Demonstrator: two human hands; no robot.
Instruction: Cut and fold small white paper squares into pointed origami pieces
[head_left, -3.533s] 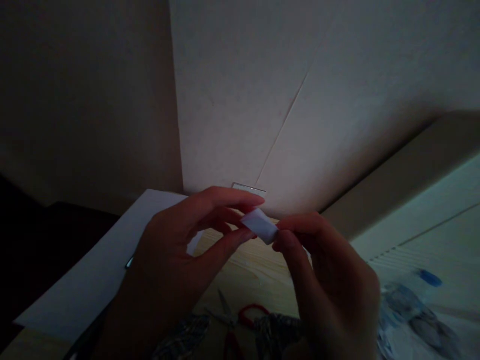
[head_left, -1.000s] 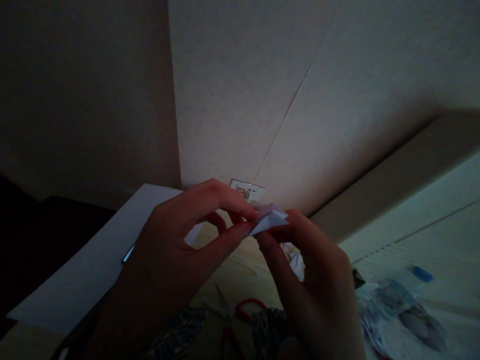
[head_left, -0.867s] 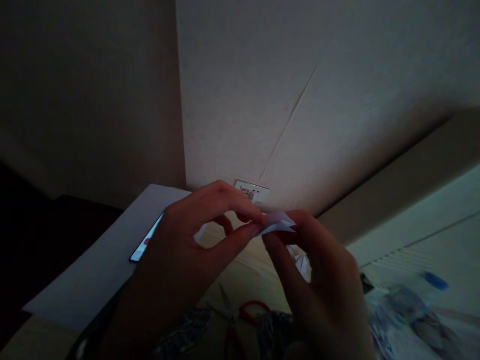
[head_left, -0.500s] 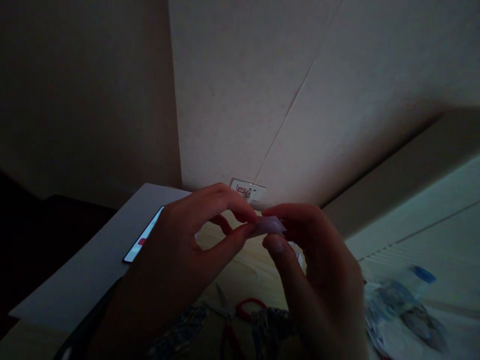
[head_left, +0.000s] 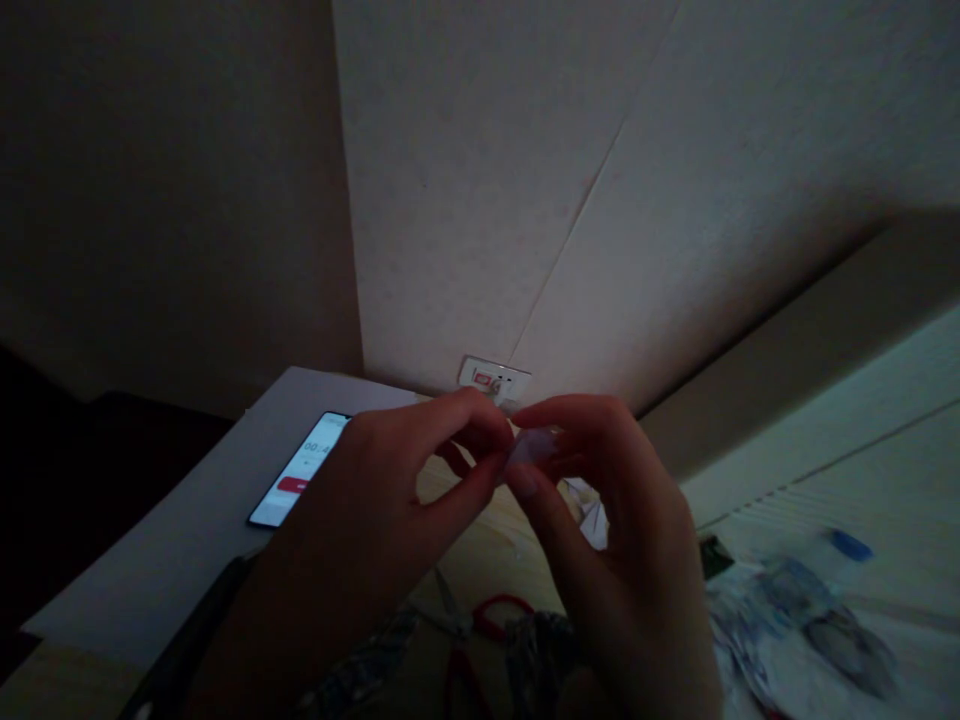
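A small folded piece of pale paper (head_left: 529, 447) is held up between both hands, above the tabletop. My left hand (head_left: 405, 470) pinches its left end between thumb and index finger. On the other side, my right hand (head_left: 611, 500) grips it with the thumb in front and the index finger along the top edge. Part of the paper is hidden by the fingers. Behind the right hand, white folded paper pieces (head_left: 594, 522) lie on the table. Red-handled scissors (head_left: 459, 628) rest on the table below the hands, blades apart, partly covered by the sleeves.
A phone (head_left: 296, 480) with a lit timer screen lies on a large white sheet (head_left: 180, 530) at the left. A wall socket (head_left: 495, 378) sits behind the hands. At the right are a clear plastic bottle with a blue cap (head_left: 851, 545) and crumpled clear plastic (head_left: 742, 640).
My right hand has shifted left and a little up along the paper, its thumb now closer to my left fingertips. More of the phone screen and of the folded pieces behind shows.
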